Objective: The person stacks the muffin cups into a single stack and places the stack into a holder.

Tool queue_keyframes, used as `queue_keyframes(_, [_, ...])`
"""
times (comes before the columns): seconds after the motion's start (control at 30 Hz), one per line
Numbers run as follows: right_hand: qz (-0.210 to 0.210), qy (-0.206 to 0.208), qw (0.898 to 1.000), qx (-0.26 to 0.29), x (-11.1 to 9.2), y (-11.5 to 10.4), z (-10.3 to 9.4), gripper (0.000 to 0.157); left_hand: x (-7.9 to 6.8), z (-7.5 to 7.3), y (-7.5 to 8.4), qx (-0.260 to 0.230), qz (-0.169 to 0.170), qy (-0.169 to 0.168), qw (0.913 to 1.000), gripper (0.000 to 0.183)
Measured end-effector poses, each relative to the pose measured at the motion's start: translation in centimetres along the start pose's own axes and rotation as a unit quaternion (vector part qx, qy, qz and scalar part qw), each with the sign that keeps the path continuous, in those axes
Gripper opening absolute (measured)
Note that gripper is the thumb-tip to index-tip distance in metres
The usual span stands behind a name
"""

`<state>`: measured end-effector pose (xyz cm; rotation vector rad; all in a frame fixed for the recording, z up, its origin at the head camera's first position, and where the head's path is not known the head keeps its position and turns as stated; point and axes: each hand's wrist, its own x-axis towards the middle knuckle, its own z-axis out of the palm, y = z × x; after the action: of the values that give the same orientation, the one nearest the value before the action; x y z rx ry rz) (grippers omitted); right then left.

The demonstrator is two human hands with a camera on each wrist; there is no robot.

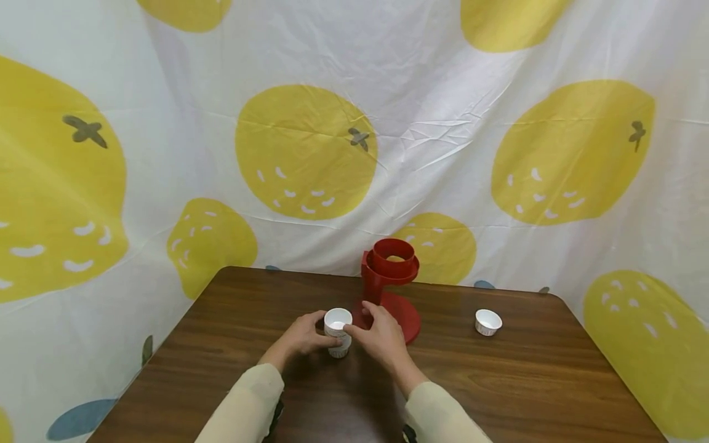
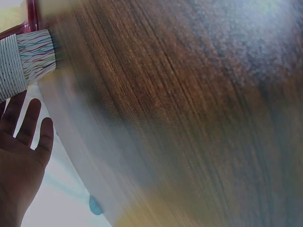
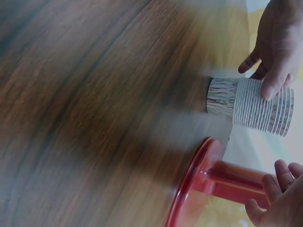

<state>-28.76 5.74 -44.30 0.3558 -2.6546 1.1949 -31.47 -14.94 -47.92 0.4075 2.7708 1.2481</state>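
A stack of white paper baking cups stands upright on the table, its outside streaked with coloured lines in the left wrist view. My left hand holds the stack from the left, thumb on the near side. In the right wrist view that left hand grips the ridged part where the rims nest. My right hand hovers at the right of the stack, fingers spread and holding nothing. A gap shows between this right hand and the cups in the right wrist view.
Behind my right hand stands a red stand with a round base and a ring on top; something yellowish shows inside the ring. A single white cup sits farther right on the brown wooden table. A lemon-print cloth hangs behind.
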Motion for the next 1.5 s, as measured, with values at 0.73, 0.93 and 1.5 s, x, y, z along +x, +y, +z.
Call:
queue_keyframes(0.73, [0.058,0.03,0.998,-0.007,-1.9,6.0,-3.1,0.057,0.0,0.0,0.0,0.0,0.006,0.003,1.0,0.066])
queue_keyframes(0.93, [0.073,0.033,0.997,-0.012,-2.2,8.1,-5.1,0.059,0.1,-0.1,0.0,0.0,0.009,0.0,1.0,0.065])
queue_keyframes(1.5, [0.13,0.038,0.988,-0.072,-2.5,14.2,-12.9,0.077,0.1,-0.3,0.2,-0.005,0.003,-0.007,1.0,0.065])
